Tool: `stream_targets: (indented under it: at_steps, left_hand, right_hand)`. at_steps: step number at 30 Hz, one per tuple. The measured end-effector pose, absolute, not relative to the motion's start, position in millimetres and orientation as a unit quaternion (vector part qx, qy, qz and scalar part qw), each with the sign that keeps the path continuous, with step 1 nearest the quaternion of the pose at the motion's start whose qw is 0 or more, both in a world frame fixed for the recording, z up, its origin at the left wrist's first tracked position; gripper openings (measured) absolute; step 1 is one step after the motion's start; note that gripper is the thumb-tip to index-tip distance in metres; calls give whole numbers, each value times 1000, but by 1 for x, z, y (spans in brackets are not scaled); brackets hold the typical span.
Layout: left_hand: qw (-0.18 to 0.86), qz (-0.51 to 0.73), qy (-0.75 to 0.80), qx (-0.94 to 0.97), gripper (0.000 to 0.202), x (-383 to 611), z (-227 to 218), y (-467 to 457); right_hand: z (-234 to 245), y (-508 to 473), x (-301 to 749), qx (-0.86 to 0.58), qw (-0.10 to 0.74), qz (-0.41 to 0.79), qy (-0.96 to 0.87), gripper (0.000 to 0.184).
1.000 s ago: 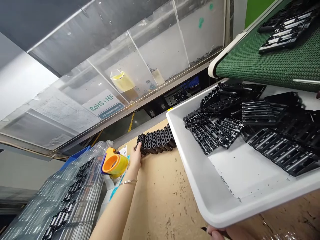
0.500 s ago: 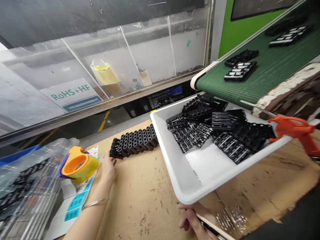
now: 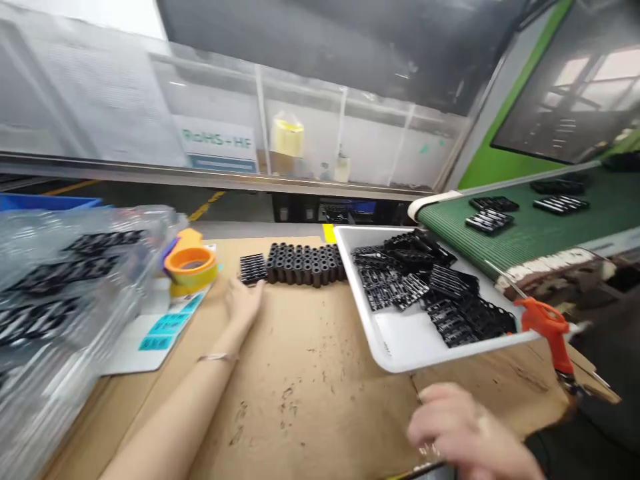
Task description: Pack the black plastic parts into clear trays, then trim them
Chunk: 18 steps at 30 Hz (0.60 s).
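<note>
My left hand lies flat and open on the brown cardboard table top, its fingertips just short of a row of black plastic parts standing side by side. A thin bracelet circles that wrist. My right hand is blurred at the bottom right, fingers curled, below the near edge of a white tray that holds several black parts. A dark thin object shows under that hand, and I cannot make out whether the hand grips it.
An orange tape dispenser sits left of the row, on sheets with blue labels. Clear bags of black parts pile up at the far left. A green conveyor belt carries more parts at the right. An orange air gun hangs beside the tray.
The view swung down and levelled out. My left hand drew back a little from the row of parts and lies flat. My right hand rose into view below the tray.
</note>
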<state>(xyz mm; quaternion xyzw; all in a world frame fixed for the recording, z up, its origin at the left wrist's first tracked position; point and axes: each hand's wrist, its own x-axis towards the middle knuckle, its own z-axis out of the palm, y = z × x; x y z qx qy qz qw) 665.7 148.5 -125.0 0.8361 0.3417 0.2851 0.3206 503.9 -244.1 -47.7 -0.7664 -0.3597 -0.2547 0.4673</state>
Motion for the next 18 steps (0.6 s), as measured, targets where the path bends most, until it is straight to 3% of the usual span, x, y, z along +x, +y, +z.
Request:
stream_targets:
  at_steps: [2, 4, 5, 7, 12, 18]
  left_hand:
    - [325, 277, 370, 825, 52, 671, -123, 143]
    - [330, 276, 387, 816, 53, 674, -121, 139]
    - [332, 278, 392, 812, 52, 675, -120, 137]
    - [337, 287, 399, 803, 49, 676, -119, 135]
    - [364, 331, 384, 782, 44, 672, -120, 137]
    - [420, 395, 293, 763, 48, 671, -126, 145]
  right_hand:
    - [-17, -264, 534, -782, 430, -321, -318, 9]
    - [6, -280, 576, -827, 380, -311, -272, 14]
    - [13, -287, 600, -869, 300, -330, -217, 23]
    - [22, -299, 648, -915, 241, -275, -171, 33]
    - [19, -319, 736, -976, 125, -149, -100, 13]
    - [-7, -323, 768, -992, 46, -121, -3, 17]
